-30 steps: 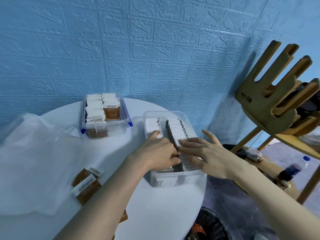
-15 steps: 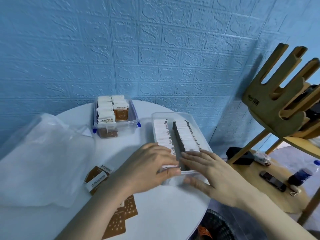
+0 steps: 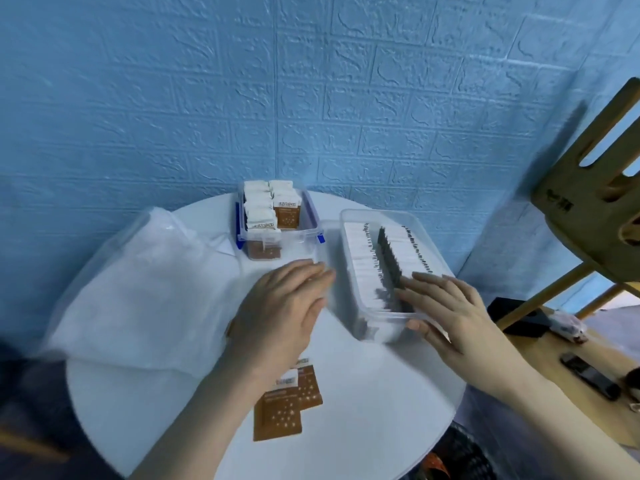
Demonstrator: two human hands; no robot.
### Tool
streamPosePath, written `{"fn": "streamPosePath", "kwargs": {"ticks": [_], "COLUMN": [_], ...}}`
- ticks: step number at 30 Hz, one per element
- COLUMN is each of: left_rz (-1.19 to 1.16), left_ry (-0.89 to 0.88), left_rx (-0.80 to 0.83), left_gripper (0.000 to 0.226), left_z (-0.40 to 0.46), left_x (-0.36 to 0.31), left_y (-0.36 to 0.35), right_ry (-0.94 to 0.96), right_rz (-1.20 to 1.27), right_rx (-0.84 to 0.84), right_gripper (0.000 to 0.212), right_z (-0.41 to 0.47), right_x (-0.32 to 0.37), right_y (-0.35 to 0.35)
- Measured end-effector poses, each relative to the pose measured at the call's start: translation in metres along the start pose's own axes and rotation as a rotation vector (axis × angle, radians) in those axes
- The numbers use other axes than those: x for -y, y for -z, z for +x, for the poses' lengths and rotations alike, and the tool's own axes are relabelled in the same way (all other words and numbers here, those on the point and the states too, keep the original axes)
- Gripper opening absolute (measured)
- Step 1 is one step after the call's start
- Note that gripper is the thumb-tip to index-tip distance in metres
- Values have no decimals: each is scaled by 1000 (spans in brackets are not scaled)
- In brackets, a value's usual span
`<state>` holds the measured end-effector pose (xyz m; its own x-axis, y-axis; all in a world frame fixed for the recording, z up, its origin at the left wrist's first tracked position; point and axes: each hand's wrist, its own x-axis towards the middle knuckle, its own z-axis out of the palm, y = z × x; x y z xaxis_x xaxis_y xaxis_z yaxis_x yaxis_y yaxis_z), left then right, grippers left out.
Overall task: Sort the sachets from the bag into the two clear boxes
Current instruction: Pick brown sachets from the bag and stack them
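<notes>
A long clear box [image 3: 347, 216] stands on the right of the round white table [image 3: 363, 393], packed with upright rows of white and dark sachets [image 3: 384, 258]. My right hand [image 3: 450, 310] lies flat on the near end of those rows, its thumb against the box's front wall. My left hand [image 3: 287, 306] hovers open over the table just left of that box, holding nothing. A smaller clear box [image 3: 311, 216] with blue latches at the back holds brown-and-white sachets. Loose brown sachets [image 3: 287, 403] lie under my left forearm. The clear plastic bag [image 3: 138, 289] sprawls at the left.
A blue brick-pattern wall [image 3: 311, 98] runs behind the table. A wooden hand-shaped stand [image 3: 588, 202] rises at the right, over a low wooden surface with a black device [image 3: 588, 375]. A dark basket [image 3: 460, 459] sits below the table's right edge.
My left hand has come off the sachets in the long box and moved left over the table. My right hand stays at the box's near end. The view has shifted rightward.
</notes>
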<state>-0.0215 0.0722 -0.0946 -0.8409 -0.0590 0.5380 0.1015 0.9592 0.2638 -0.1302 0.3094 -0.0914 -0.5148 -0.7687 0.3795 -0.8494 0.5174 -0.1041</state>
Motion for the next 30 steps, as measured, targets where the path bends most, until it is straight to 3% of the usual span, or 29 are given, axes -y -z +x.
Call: {"fn": "streamPosePath", "kwargs": {"ticks": [2, 5, 8, 12, 17, 19, 22, 24, 30], "left_rz": [172, 390, 410, 318, 197, 57, -370, -489, -973], "left_ry": [244, 454, 395, 353, 330, 356, 557, 610, 638], "left_rx": [-12, 185, 294, 334, 262, 191, 63, 38, -100], "left_gripper": [36, 46, 49, 50, 59, 60, 51, 45, 37], "left_z": [-11, -26, -42, -59, -65, -64, -63, -64, -85], "left_x": [16, 35, 46, 52, 56, 54, 47, 42, 23], "left_y": [19, 28, 23, 14, 7, 5, 7, 8, 10], "right_ry": [13, 18, -56, -305, -446, -458, -467, -503, -555], "right_rz": [-30, 104, 265, 380, 439, 470, 563, 700, 1033], "right_rx": [-130, -241, -112, 195, 173, 164, 98, 60, -72], "right_gripper": [33, 24, 31, 64, 55, 47, 23, 11, 24], "right_z": [-1, -5, -6, -1, 3, 2, -3, -5, -7], "right_x": [20, 69, 113, 141, 149, 148, 145, 143, 142], "right_y": [1, -10, -32, -58, -74, -75, -75, -72, -69]}}
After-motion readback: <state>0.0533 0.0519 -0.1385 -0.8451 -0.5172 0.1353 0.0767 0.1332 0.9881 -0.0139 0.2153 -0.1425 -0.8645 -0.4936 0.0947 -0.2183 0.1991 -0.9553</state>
